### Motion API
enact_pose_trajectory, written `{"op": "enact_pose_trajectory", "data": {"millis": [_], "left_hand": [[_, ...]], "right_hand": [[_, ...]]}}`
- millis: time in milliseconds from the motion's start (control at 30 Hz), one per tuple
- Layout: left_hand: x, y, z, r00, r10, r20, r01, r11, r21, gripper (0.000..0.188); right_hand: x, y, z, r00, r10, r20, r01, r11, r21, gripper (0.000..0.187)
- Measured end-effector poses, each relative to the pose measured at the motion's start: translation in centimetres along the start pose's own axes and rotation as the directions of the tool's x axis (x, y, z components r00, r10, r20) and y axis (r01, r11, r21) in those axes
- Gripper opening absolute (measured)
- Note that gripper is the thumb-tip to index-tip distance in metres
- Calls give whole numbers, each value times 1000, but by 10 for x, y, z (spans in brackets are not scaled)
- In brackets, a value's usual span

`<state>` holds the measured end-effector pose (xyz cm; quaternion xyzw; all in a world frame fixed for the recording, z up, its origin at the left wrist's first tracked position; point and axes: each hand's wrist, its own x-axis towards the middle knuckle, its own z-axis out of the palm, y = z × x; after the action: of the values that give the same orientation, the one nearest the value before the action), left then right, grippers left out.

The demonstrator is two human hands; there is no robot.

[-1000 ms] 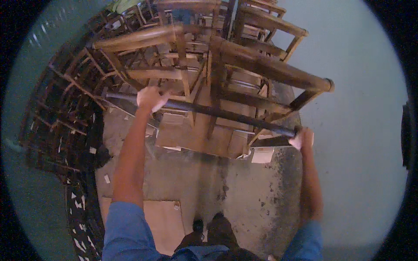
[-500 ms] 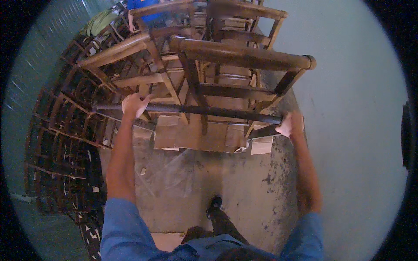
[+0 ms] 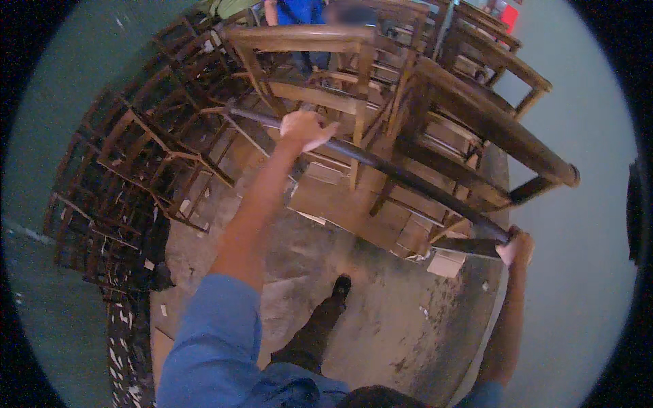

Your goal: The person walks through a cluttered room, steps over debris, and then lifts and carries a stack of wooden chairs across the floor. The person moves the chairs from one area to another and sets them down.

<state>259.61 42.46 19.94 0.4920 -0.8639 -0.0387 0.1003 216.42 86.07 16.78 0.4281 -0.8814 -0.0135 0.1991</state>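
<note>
A long dark wooden bar [image 3: 408, 178] runs slantwise before me, from far left to near right. It looks like the top rail of a wooden frame; its lower parts are hard to make out. My left hand [image 3: 304, 130] is closed over the bar towards its far end, with the thumb sticking out to the right. My right hand [image 3: 515, 247] grips its near right end, beside the pale wall. Just past the bar stands a brown wooden frame [image 3: 500, 119] with a thick rounded top rail. Another wooden frame [image 3: 299, 39] stands farther left.
Flattened cardboard [image 3: 347, 207] lies on the floor under the frames. Stacked dark wooden frames [image 3: 115, 197] line the left side. A person in a blue top [image 3: 294, 12] stands beyond the frames. The pale wall [image 3: 578, 272] rises close on my right. My shoe [image 3: 342, 285] is on the worn floor.
The view has turned left, so the bar and frames now appear slanted and shifted right. Both hands have kept hold of the bar. The person in blue shows more fully.
</note>
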Motion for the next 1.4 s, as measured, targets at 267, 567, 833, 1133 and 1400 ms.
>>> {"op": "enact_pose_trajectory", "data": {"millis": [267, 567, 833, 1133, 1400], "left_hand": [[-15, -37, -28, 987, 47, 151, -34, 996, -87, 67], [-54, -94, 2, 982, 185, -40, -186, 982, -31, 63], [-109, -89, -14, 1000, 29, -9, -29, 999, 29, 67], [-96, -112, 55, 998, 43, 55, -49, 992, 114, 61], [-74, -154, 89, 993, 113, -18, -108, 978, 176, 64]], "right_hand": [[-34, -33, 7, 987, 6, -163, -10, 1000, -24, 25], [-111, -95, -44, 961, 181, 209, -230, 942, 245, 43], [-145, -79, -47, 979, 42, 198, -45, 999, 12, 37], [-148, -122, -11, 947, 47, 317, -102, 982, 160, 37], [-165, -132, 46, 903, 148, 403, -279, 915, 290, 43]]}}
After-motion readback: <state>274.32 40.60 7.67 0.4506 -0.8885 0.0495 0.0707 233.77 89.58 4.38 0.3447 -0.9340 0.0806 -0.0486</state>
